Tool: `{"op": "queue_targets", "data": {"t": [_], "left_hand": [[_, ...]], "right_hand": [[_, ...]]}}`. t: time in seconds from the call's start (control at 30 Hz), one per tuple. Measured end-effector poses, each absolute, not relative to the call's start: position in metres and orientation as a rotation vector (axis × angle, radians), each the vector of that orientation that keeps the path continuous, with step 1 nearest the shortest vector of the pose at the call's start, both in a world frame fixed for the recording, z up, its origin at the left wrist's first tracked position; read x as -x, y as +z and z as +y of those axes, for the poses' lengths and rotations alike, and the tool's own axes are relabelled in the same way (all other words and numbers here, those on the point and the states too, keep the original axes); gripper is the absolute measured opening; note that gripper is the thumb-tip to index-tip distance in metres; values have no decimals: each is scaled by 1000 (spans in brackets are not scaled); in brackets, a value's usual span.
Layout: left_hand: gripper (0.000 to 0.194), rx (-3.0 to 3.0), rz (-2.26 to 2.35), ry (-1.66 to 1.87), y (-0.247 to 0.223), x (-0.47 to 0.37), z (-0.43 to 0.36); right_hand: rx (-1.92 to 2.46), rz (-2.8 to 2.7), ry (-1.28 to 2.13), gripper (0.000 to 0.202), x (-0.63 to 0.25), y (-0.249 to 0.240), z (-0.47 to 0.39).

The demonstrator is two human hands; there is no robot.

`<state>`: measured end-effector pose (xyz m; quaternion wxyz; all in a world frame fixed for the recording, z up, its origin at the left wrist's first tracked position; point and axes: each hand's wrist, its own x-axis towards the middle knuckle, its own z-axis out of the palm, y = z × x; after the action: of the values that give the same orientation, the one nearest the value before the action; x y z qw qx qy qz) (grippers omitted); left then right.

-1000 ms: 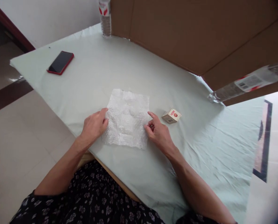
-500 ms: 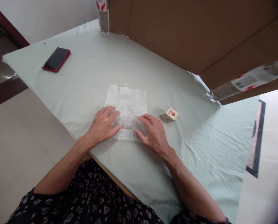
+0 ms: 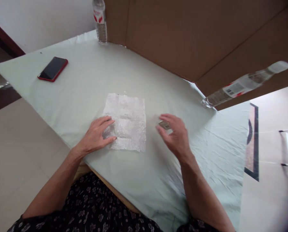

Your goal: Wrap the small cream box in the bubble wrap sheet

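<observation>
A sheet of bubble wrap (image 3: 129,124) lies flat on the cloth-covered table, with crease lines across it. My left hand (image 3: 96,135) rests at its left edge, thumb and fingers spread apart over the plastic. To the right of the sheet is a small cardboard box (image 3: 165,125), mostly covered by my right hand (image 3: 174,133). The fingers and thumb of that hand are apart on either side of the box; whether they touch it I cannot tell.
A phone in a red case (image 3: 53,69) lies at the far left of the table (image 3: 81,80). A large cardboard panel (image 3: 170,35) stands at the back, with one water bottle (image 3: 100,24) at its left end and another bottle (image 3: 240,87) at its right.
My right hand has left the bubble wrap and moved right to the small box. My left hand stays at the sheet's left side. The camera view has shifted slightly.
</observation>
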<state>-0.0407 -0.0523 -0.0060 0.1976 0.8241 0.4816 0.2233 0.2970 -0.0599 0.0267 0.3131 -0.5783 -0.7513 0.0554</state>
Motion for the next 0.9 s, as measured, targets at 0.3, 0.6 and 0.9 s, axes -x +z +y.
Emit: {"op": "queue_targets", "data": {"t": [0.3, 0.6, 0.9], "left_hand": [[36, -2212, 1449, 980, -22, 30, -50], [41, -2329, 1463, 887, -21, 29, -51], [49, -2410, 1495, 825, -24, 27, -53]], "right_hand": [[1849, -1679, 408, 58, -345, -3, -34], [1406, -1843, 509, 44, -274, 45, -42], [1091, -2239, 675, 52, -206, -2, -16]]}}
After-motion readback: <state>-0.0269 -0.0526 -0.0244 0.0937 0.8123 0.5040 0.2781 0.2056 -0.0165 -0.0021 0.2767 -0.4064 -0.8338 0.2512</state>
